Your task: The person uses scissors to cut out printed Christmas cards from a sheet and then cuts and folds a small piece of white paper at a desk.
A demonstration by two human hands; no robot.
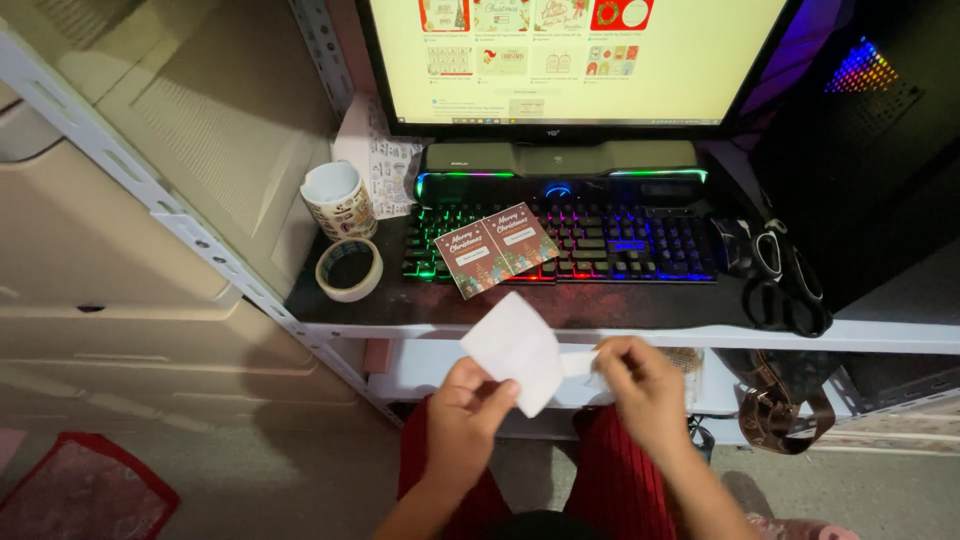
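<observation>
My left hand [468, 405] pinches the lower edge of a white paper card [515, 348] held up in front of the desk edge. A small white strip of paper joined to the card's right side is pinched by my right hand [640, 385]. Two red greeting cards [495, 246] with printed decoration lie side by side on the front of a backlit keyboard [600, 240], just above the held card. My lap in red ribbed fabric is below the hands.
A monitor [570, 60] stands behind a dark speaker bar [560, 160]. A patterned mug [338, 198] and a tape roll [349, 269] sit at the desk's left. Black scissors [785, 280] lie at the right beside a dark computer case [870, 130]. Beige drawers [110, 280] stand left.
</observation>
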